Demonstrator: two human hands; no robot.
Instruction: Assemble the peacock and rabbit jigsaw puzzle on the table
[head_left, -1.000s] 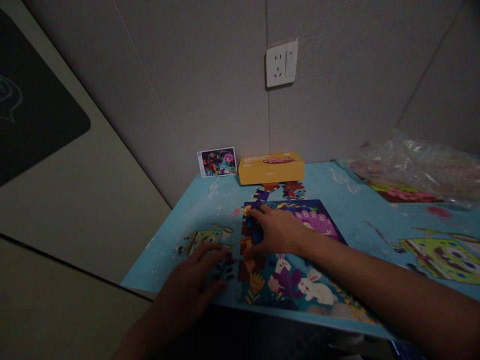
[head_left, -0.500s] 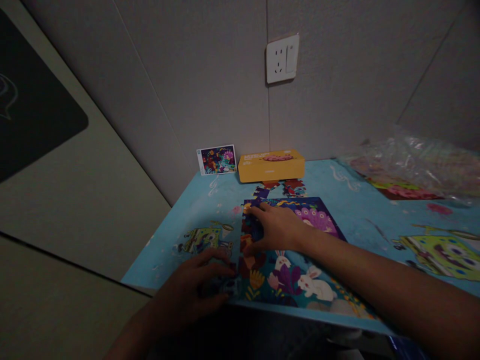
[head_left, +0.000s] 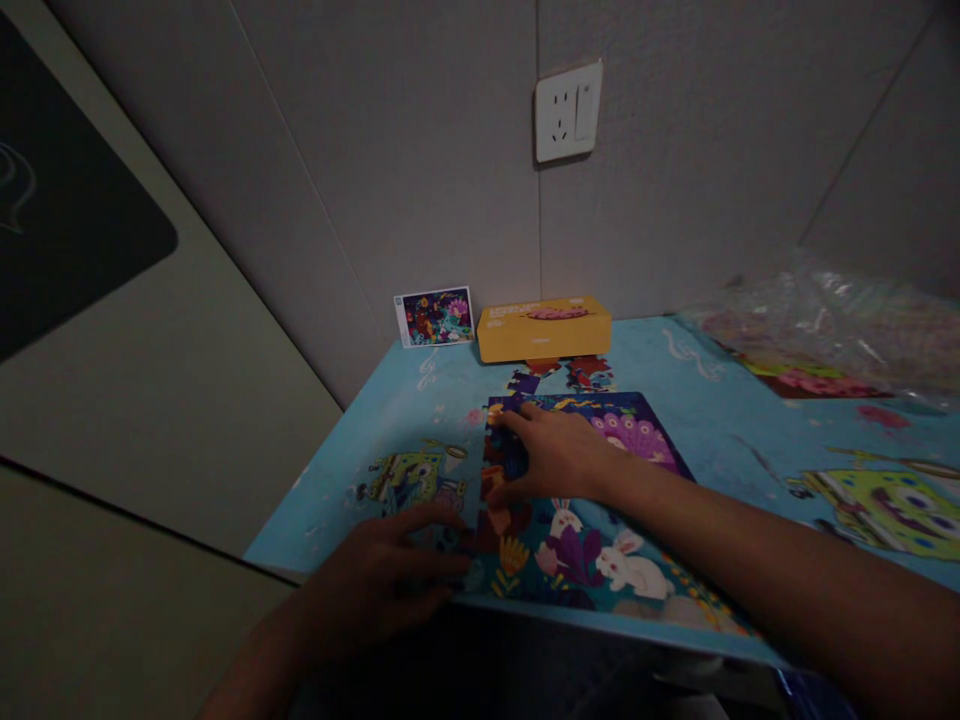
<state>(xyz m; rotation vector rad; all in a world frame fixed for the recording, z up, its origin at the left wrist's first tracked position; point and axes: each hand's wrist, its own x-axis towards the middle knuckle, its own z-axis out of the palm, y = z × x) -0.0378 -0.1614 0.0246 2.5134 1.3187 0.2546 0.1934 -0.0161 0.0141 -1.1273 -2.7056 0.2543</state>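
Note:
A colourful jigsaw puzzle, with white rabbits, flowers and a pink peacock-like fan, lies flat near the table's front edge. My right hand rests on its left part, thumb and fingers spread apart along the left edge, holding nothing. At the lower left corner, my left hand has its fingers and thumb around a dark teal puzzle piece, partly covered by the fingers. That piece lies against the puzzle's edge; whether it is interlocked cannot be seen.
Loose puzzle pieces lie behind the puzzle, before a yellow box. A picture card leans on the wall. Clear plastic wrapping covers part of the right side. The blue table covering has cartoon prints.
My left hand has shifted slightly, its fingers now lying lower across the piece, which shows more above them. My right hand stays in the same place on the puzzle.

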